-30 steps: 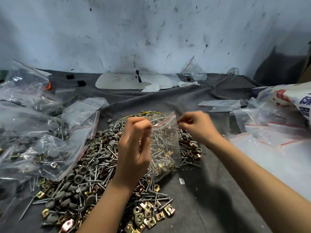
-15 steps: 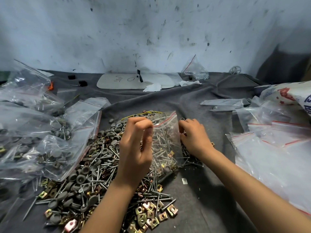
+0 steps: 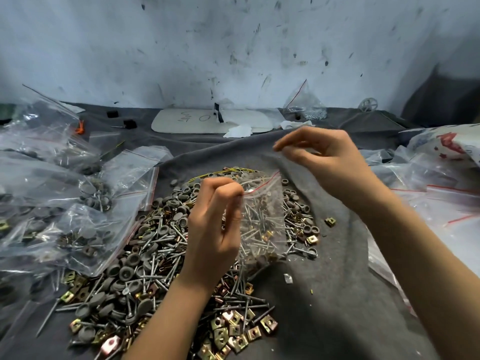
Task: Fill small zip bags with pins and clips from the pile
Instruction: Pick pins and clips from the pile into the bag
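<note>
My left hand pinches the zip bag by its top corner above the pile. My right hand hovers at the bag's 1 o'clock, fingers loosely curled; I cannot tell whether it holds anything.

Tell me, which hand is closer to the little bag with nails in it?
Left. The left hand pinches the top edge of the little bag. The right hand hangs above the bag's right corner, fingers curled; I cannot tell whether it touches the bag.

Pile centre, filled bags left — empty bags right, board behind
</note>
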Action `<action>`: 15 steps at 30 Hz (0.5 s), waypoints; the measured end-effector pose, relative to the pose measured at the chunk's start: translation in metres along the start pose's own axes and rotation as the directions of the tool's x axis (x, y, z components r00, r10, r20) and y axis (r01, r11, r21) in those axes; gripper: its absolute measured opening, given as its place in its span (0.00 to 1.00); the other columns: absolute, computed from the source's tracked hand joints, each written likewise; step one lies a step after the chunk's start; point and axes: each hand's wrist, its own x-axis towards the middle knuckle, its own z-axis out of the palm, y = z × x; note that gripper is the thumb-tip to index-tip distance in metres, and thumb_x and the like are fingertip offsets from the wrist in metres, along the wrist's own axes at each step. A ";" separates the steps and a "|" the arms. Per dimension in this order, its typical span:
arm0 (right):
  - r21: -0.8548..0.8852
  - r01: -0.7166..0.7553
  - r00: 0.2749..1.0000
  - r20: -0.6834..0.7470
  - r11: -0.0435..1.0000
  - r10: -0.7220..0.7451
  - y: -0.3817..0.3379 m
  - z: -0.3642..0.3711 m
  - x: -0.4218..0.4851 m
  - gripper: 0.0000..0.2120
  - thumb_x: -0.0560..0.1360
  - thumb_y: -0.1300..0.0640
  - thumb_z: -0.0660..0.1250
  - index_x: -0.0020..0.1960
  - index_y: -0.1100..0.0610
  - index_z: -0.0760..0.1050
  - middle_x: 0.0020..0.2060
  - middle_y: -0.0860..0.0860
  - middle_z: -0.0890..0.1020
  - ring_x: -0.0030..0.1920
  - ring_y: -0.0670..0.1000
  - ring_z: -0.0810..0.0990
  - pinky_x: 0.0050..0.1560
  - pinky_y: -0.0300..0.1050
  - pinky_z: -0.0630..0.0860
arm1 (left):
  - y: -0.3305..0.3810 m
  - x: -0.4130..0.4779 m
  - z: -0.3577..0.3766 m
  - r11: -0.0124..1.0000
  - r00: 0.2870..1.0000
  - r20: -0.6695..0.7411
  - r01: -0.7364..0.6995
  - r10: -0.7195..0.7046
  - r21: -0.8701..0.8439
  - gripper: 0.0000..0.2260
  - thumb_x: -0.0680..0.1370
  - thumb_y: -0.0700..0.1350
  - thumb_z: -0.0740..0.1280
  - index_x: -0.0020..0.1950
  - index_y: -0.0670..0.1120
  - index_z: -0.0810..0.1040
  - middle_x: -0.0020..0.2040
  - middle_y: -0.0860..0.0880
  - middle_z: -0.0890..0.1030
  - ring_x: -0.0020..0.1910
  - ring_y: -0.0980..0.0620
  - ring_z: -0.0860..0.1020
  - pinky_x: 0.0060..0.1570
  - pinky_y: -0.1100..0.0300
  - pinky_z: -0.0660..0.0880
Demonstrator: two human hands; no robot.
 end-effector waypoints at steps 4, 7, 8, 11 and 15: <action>-0.388 -0.379 0.913 -0.006 0.840 0.408 0.067 0.010 -0.011 0.06 0.73 0.62 0.70 0.49 0.57 0.82 0.45 0.55 0.85 0.47 0.51 0.82 0.50 0.39 0.74 | 0.000 0.000 0.001 1.000 1.000 -0.001 -0.012 0.012 0.008 0.06 0.78 0.35 0.60 0.52 0.43 0.70 0.47 0.44 0.74 0.44 0.54 0.72 0.45 0.71 0.69; -0.457 -0.430 0.866 0.035 0.778 0.499 0.096 0.023 -0.032 0.09 0.73 0.57 0.72 0.52 0.56 0.82 0.47 0.54 0.85 0.50 0.51 0.81 0.48 0.39 0.72 | -0.001 0.000 0.001 1.000 1.000 -0.008 -0.021 0.021 0.014 0.06 0.78 0.35 0.60 0.52 0.43 0.70 0.47 0.43 0.74 0.44 0.54 0.72 0.45 0.70 0.69; -0.446 -0.427 0.875 0.013 0.786 0.483 0.099 0.025 -0.034 0.09 0.73 0.57 0.71 0.52 0.55 0.82 0.47 0.54 0.84 0.50 0.51 0.81 0.47 0.39 0.71 | -0.001 0.001 0.001 1.000 1.000 -0.010 -0.023 0.023 0.020 0.06 0.77 0.35 0.60 0.52 0.43 0.70 0.47 0.44 0.74 0.44 0.55 0.72 0.45 0.71 0.68; -0.468 -0.393 0.896 -0.003 0.791 0.443 0.102 0.029 -0.030 0.07 0.73 0.56 0.71 0.50 0.55 0.82 0.45 0.53 0.84 0.48 0.51 0.79 0.44 0.40 0.67 | -0.002 0.000 0.002 0.999 1.000 -0.002 -0.028 0.028 0.030 0.06 0.78 0.35 0.60 0.52 0.43 0.69 0.47 0.46 0.73 0.44 0.57 0.71 0.46 0.72 0.68; -0.518 -0.345 0.922 -0.030 0.783 0.386 0.100 0.033 -0.028 0.07 0.73 0.58 0.69 0.45 0.61 0.83 0.40 0.55 0.84 0.39 0.50 0.77 0.37 0.38 0.66 | -0.003 0.000 0.002 1.000 1.000 0.003 -0.016 0.016 0.022 0.06 0.78 0.35 0.60 0.52 0.43 0.69 0.47 0.46 0.73 0.43 0.58 0.70 0.44 0.71 0.68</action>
